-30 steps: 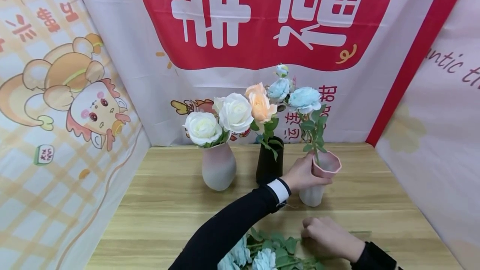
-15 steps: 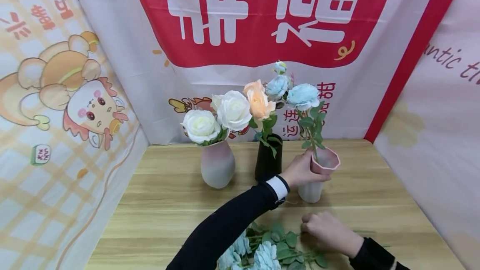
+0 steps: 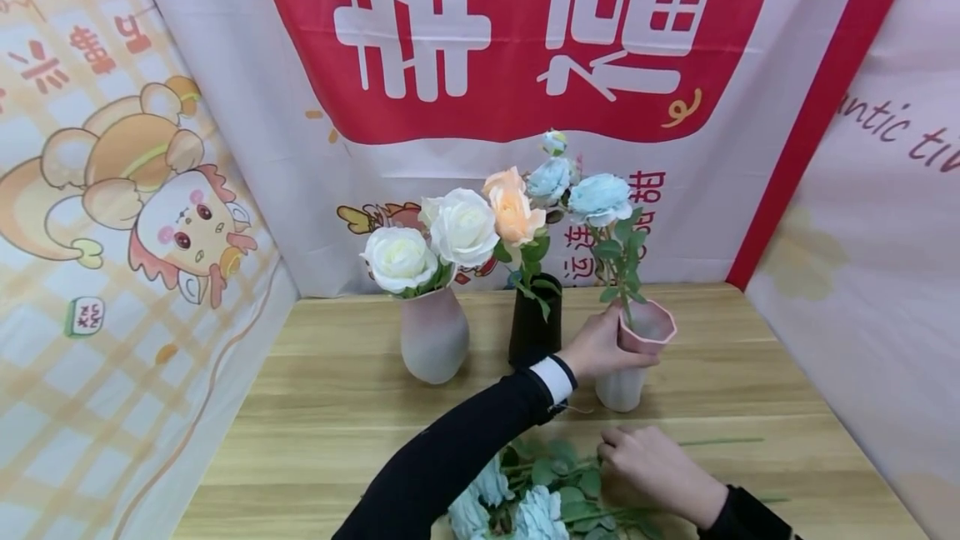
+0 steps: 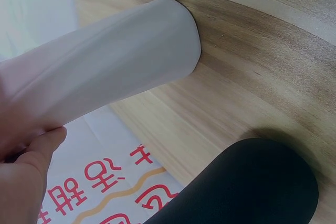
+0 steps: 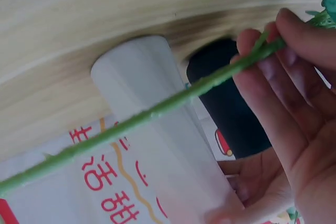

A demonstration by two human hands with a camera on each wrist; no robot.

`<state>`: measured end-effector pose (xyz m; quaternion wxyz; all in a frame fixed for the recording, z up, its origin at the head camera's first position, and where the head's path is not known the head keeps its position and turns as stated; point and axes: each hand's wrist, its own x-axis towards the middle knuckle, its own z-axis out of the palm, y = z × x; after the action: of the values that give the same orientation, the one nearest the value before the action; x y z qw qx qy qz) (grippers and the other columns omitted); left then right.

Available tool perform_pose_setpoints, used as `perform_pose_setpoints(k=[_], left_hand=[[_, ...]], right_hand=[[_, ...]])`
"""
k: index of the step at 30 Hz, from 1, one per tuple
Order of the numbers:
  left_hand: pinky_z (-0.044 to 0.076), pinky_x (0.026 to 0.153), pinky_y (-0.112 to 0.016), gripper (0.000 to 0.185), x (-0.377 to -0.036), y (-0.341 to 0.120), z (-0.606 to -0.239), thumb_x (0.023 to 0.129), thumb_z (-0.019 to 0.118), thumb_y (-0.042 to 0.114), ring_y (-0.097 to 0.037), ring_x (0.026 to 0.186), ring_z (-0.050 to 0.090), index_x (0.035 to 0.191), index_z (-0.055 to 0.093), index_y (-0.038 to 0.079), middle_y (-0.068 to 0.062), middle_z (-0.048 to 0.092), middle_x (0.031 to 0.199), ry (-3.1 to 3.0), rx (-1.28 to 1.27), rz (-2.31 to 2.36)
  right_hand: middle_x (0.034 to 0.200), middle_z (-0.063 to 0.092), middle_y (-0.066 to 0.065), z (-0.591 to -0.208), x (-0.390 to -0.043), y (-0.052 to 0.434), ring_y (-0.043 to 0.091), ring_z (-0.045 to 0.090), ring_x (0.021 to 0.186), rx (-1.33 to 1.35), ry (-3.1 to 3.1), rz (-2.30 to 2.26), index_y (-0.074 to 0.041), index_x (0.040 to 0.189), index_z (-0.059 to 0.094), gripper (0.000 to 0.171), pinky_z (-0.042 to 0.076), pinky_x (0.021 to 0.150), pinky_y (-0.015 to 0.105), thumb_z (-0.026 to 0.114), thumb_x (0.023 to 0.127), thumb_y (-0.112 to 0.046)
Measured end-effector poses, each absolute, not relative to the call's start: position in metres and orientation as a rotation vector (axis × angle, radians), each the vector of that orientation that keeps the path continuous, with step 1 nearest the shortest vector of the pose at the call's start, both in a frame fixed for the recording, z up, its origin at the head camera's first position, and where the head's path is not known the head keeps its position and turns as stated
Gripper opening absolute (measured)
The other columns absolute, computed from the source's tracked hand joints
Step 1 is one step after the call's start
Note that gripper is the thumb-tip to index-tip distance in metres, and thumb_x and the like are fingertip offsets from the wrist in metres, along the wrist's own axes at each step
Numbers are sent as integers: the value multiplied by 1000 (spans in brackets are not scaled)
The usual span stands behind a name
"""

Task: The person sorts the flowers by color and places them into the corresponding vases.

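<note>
Right hand point(image 3: 660, 473): nearest the camera, in front of the pink vase; its grip pinches a green stem point(image 5: 173, 100) lying along the counter point(image 3: 337, 407).
Loose blue flowers point(image 3: 525, 507): left of that hand; a careless lift could snag their leaves.
Left hand point(image 3: 600, 348): grip wrapped round the pink vase point(image 3: 633, 357) below its rim.
Risk: the vase is top-heavy with its blue rose point(image 3: 600, 198); a knock could tip it into the black vase point(image 3: 534, 327) just to its left.
White-rose vase point(image 3: 435, 344): further left, well clear.

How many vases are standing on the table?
3: a frosted pink-grey vase at left, a black vase in the middle, and a pink-rimmed vase at right, held by the left hand.
</note>
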<state>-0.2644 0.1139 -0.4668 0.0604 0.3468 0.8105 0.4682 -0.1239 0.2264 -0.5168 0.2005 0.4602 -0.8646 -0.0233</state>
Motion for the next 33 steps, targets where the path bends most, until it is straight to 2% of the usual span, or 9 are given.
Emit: perform_pose_setpoints(k=[3,5,7,10,12,13,19,27,33], left_hand=[[47,84,-18,82,-263,113,-466,76,87,34,-4,105,57,141,40,15,4,58,122,2445,1052,1416],[47,84,-18,82,-263,112,-466,76,87,33,-4,105,56,141,40,16,4,58,123,2440,1051,1414],[47,84,-18,81,-263,112,-464,76,87,33,-4,105,56,140,40,16,5,58,122,2433,1049,1408],[46,84,-17,81,-263,112,-464,76,87,32,-3,105,56,140,40,17,5,58,122,2430,1060,1399],[46,84,-18,81,-264,112,-463,76,87,32,-3,105,56,140,40,17,5,58,122,2426,1062,1396],[46,85,-18,81,-264,112,-463,76,87,32,-3,105,56,140,40,17,5,58,122,2426,1060,1395],[46,86,-19,80,-266,113,-463,76,86,33,-3,106,56,140,40,17,6,58,123,2421,1052,1393],[46,86,-17,78,-268,112,-466,77,86,32,-2,106,56,139,41,17,6,58,122,2410,1099,1403],[45,90,-20,81,-267,113,-465,76,87,28,-6,108,57,141,40,15,2,59,125,2427,1085,1360]], right_hand=[[72,54,-3,-509,-122,228,3,44,54,1267,-2403,-95,-12,75,69,19,30,40,18,81,65,-1],[76,57,-1,-505,-122,230,6,52,58,1261,-2369,-78,-10,79,72,15,36,41,19,76,69,1],[79,59,0,-501,-122,232,9,57,63,1249,-2321,-43,-9,81,73,15,40,43,20,63,82,2],[80,59,1,-496,-122,237,12,58,64,1208,-2258,16,-7,81,73,48,43,43,21,30,104,-4],[81,59,1,-493,-123,241,12,58,64,1182,-2227,46,-6,81,73,67,43,43,21,12,109,-11],[82,60,1,-491,-123,244,12,59,65,1174,-2214,63,-6,82,73,70,44,43,21,9,110,-14],[86,62,2,-477,-124,262,13,62,67,1143,-2137,167,-7,88,75,60,47,46,23,20,110,-13],[91,66,4,-450,-115,280,15,65,69,1055,-2086,321,-4,94,74,50,50,52,24,29,109,-20],[85,67,7,-428,-114,283,16,64,62,992,-1928,420,0,92,75,43,50,52,20,42,107,-22]])
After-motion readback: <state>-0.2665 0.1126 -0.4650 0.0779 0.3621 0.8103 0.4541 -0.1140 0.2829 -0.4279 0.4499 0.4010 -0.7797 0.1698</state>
